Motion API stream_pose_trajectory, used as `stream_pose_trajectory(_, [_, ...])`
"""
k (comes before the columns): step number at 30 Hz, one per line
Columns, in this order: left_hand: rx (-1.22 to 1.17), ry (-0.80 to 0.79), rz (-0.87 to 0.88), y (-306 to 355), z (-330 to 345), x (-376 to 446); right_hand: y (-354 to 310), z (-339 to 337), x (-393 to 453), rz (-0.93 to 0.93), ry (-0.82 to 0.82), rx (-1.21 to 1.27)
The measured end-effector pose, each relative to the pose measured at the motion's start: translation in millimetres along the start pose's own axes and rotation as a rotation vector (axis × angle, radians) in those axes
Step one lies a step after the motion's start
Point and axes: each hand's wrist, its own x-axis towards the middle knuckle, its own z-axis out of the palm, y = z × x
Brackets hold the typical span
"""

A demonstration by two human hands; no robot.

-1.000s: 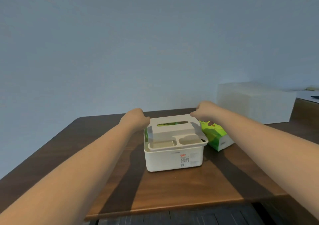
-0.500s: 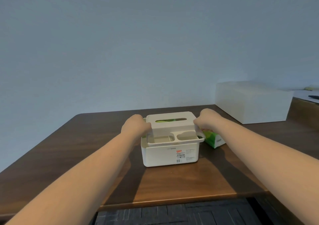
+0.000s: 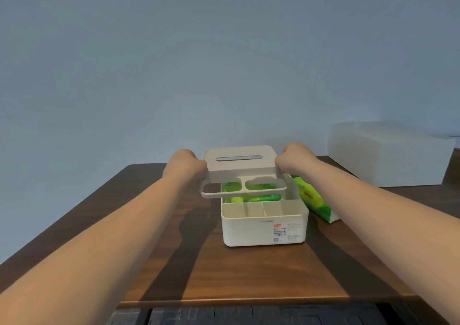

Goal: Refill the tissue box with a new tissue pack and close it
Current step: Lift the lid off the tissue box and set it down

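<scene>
Both my hands are up on the lid (image 3: 239,167), one at each end. My left hand (image 3: 185,165) curls its fingers (image 3: 193,154) tight around the lid's left end, and my right hand (image 3: 293,159) does the same on the right end. The white lid hangs in the air above the tissue box (image 3: 263,227), sitting a little to the left of it, with its slot on top and two openings along its near edge.

The box stands on the surface (image 3: 249,275) around the middle, open at the top. Inside, at the back, lies a green tissue pack (image 3: 258,197); the near part of the box is split into small white compartments. A printed label sits on the box's front wall.

Just beside the box on its right, touching or nearly so, a second green tissue pack (image 3: 315,201) lies on the surface, partly behind my right forearm. Further off, at the far right corner, there's a large white box (image 3: 388,153), well apart from everything else.

The surface is dark brown wood with a rounded far left corner, and my arms throw long shadows across it. Behind it runs a plain pale blue-grey wall (image 3: 224,50). Below the near edge I can see dark floor tiles (image 3: 249,316).
</scene>
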Motion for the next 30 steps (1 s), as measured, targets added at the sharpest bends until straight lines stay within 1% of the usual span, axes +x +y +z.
stream_pose_trajectory(4, [0.024,0.067,-0.057,-31,-24,10,-41,18,8,-0.072,-0.038,-0.014])
stream_pose_trajectory(9, [0.063,0.106,-0.133,-72,-39,22,-79,48,14,-0.148,-0.093,-0.048])
stream_pose_trajectory(18, [0.078,0.126,-0.251,-139,-35,37,-120,109,24,-0.152,-0.215,-0.1])
stream_pose_trajectory(20, [0.088,0.124,-0.281,-153,-33,42,-129,121,27,-0.15,-0.264,-0.158])
stream_pose_trajectory(23, [0.109,0.119,-0.324,-171,-31,48,-145,138,27,-0.177,-0.396,-0.35])
stream_pose_trajectory(25, [0.133,0.123,-0.354,-183,-28,50,-154,151,28,-0.198,-0.453,-0.445])
stream_pose_trajectory(30, [0.148,0.091,-0.407,-201,-24,54,-162,178,31,-0.196,-0.569,-0.537])
